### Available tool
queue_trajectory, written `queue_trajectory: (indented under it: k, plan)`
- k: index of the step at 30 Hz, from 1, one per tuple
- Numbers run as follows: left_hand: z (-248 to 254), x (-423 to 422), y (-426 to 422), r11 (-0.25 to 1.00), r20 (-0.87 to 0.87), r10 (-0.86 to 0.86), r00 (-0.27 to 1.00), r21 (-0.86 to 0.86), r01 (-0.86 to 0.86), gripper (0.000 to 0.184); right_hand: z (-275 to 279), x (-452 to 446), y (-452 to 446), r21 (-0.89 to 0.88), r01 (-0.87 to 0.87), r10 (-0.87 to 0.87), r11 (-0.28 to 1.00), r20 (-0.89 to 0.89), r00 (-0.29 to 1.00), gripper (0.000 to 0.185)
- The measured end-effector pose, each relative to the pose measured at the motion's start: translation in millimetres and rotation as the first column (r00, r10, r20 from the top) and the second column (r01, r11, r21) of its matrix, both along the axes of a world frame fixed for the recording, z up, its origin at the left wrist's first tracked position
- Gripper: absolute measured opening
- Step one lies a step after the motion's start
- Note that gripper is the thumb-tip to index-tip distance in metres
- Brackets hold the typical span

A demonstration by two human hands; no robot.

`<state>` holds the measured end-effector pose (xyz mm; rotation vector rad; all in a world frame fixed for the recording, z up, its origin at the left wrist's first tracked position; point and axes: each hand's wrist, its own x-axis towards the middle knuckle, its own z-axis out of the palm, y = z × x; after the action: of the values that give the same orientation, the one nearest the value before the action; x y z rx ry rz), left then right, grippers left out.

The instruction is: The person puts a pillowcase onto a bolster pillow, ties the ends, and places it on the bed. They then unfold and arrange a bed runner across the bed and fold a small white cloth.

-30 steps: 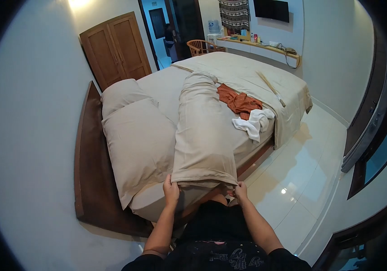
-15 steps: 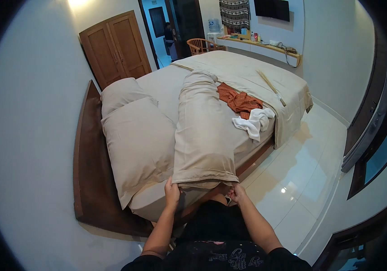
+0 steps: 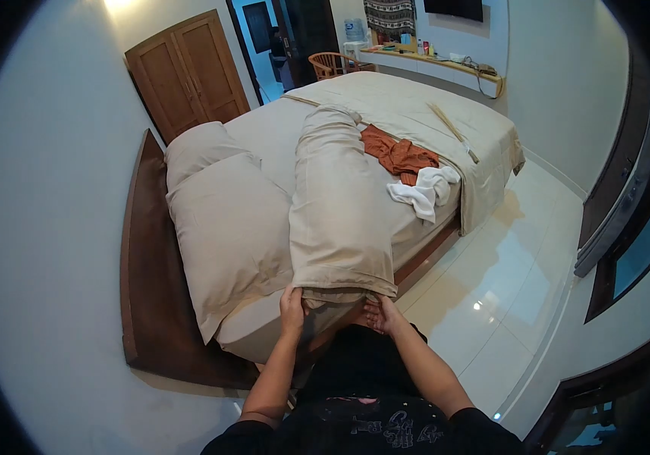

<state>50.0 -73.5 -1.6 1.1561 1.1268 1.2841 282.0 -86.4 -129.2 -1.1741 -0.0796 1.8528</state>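
Note:
A long beige pillow in its cover (image 3: 340, 205) lies across the bed, its near end hanging at the mattress edge. My left hand (image 3: 292, 309) grips the left corner of the cover's near end. My right hand (image 3: 383, 314) is at the right corner, palm partly up, with its fingers curled under the hem; how firmly they hold it is hard to see. Other beige pillows (image 3: 226, 220) lie to the left by the headboard.
The dark wooden headboard (image 3: 147, 280) stands at left. Orange cloth (image 3: 399, 154), white cloth (image 3: 425, 191) and a stick brush (image 3: 454, 134) lie on the bed. Beyond are a wardrobe (image 3: 187, 76), a chair (image 3: 329, 64) and a wall shelf (image 3: 431, 61). A person (image 3: 278, 57) is near the doorway.
The view has tilted down slightly, so the bed appears higher. My right hand has moved inward along the cover's hem and turned its palm more upward. My left hand still grips its corner.

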Motion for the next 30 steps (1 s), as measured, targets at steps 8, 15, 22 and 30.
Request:
queue_trajectory:
  k: [8, 15, 22, 30]
  plan:
    - [-12.9, 7.0, -10.1, 0.993, -0.148, -0.100, 0.984, -0.076, 0.090, 0.054, -7.3, -14.3, 36.5, -0.117, 0.077, -0.105, 0.990, -0.256, 0.961, 0.049]
    - [-27.7, 4.4, -13.4, 0.975, -0.052, -0.187, 0.981, -0.133, 0.179, 0.051, -46.4, -16.7, 51.1, -0.156, 0.101, -0.125, 0.983, -0.150, 0.981, 0.032]
    - [-26.5, 8.7, -12.9, 0.977, -0.048, -0.124, 0.991, -0.182, 0.113, 0.072, -11.1, -14.0, 47.7, -0.105, 0.025, -0.053, 0.994, -0.269, 0.962, 0.026]
    - [-25.9, 10.7, -12.7, 0.965, -0.054, -0.170, 0.984, -0.209, 0.155, 0.080, 4.8, -35.3, 40.8, 0.267, 0.144, -0.269, 0.953, 0.522, 0.810, 0.023]
